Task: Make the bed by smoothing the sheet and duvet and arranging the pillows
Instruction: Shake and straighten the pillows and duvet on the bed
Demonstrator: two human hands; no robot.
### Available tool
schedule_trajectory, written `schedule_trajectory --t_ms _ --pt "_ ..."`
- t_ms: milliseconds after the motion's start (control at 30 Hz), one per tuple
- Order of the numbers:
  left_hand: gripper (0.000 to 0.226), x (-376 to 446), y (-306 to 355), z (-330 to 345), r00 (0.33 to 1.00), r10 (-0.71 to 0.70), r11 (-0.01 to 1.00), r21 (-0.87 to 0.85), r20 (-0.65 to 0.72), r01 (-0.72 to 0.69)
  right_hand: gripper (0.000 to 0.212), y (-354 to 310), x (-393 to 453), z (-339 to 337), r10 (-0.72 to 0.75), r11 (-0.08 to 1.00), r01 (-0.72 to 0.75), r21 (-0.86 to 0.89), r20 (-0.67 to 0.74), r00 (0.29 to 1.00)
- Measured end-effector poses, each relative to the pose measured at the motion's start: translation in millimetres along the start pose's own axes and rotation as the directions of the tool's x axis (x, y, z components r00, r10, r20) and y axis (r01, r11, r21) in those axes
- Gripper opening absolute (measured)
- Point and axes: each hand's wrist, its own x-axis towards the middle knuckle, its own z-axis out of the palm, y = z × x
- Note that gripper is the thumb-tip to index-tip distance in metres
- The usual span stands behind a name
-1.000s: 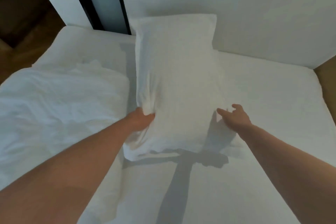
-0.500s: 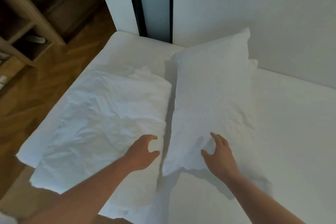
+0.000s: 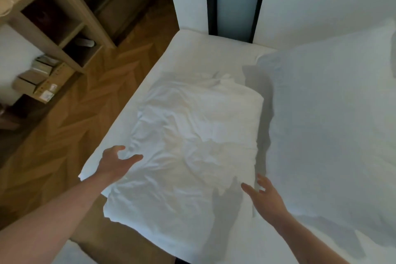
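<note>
A crumpled white pillow [image 3: 192, 148] lies across the bed's left edge, its near corner hanging over the floor. A second, smoother white pillow [image 3: 330, 118] lies to its right, reaching up toward the wall. Both rest on the white sheet [image 3: 203, 49]. My left hand [image 3: 114, 162] hovers at the crumpled pillow's left side, fingers spread and loosely curved, holding nothing. My right hand [image 3: 264, 197] is at that pillow's near right corner, in the gap between the two pillows, fingers spread and empty. No duvet is in view.
A wooden shelf unit [image 3: 53, 25] with boxes stands at the left. Herringbone wood floor [image 3: 70, 122] runs along the bed's left side. A white wall [image 3: 321, 2] and a dark-framed panel [image 3: 235, 0] are behind the head of the bed.
Both hands have left the smooth pillow and shifted left to either side of the crumpled pillow. The view has swung left, showing more floor and shelf.
</note>
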Motion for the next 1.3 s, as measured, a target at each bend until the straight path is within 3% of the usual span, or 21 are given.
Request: schedule_trajectory --t_ms 167,267,333,433,567,700,767,900,1000,1200,1300 --pt "0.108 85 -40 14 0.993 -0.094 0.996 -0.007 0.075 0.094 0.100 1 56 50 0.113 0.993 -0.110 0.044 -0.072 0.991" --pt "0.121 123 -61 35 0.970 -0.155 0.983 -0.071 0.186 0.171 0.107 7 87 68 0.156 0.987 -0.153 0.041 -0.115 0.981" --pt "0.128 146 -73 54 0.949 -0.177 0.968 -0.129 0.262 0.216 0.102 12 106 76 0.186 0.982 -0.177 0.070 -0.146 0.972" --pt "0.109 170 -83 81 0.938 -0.123 0.955 -0.219 0.326 0.201 0.087 16 126 87 0.203 0.976 -0.181 0.123 -0.201 0.958" --pt "0.104 197 -92 104 0.921 -0.084 0.916 -0.335 0.380 0.222 0.072 27 149 97 0.210 0.968 -0.176 0.181 -0.195 0.958" --pt "0.088 218 -98 112 0.923 -0.037 0.908 -0.374 0.382 0.191 0.113 40 164 101 0.197 0.967 -0.157 0.202 -0.200 0.960" --pt "0.081 221 -96 111 0.909 -0.038 0.905 -0.372 0.414 0.207 0.123 52 174 98 0.229 0.955 -0.178 0.239 -0.208 0.951" --pt "0.067 211 -86 101 0.809 -0.105 0.890 -0.309 0.578 0.336 0.100 58 182 89 0.321 0.897 -0.270 0.352 -0.097 0.942" --pt "0.074 200 -77 85 0.748 -0.096 0.888 -0.283 0.657 0.363 0.090 51 174 81 0.349 0.857 -0.345 0.382 0.061 0.935" --pt "0.108 158 -56 40 0.834 0.008 0.913 -0.344 0.551 0.219 0.090 17 133 66 0.276 0.828 -0.273 0.489 0.067 0.959" --pt "0.097 116 -37 -1 0.880 0.026 0.925 -0.344 0.475 0.159 0.073 -12 88 48 0.237 0.816 -0.227 0.531 0.050 0.970"
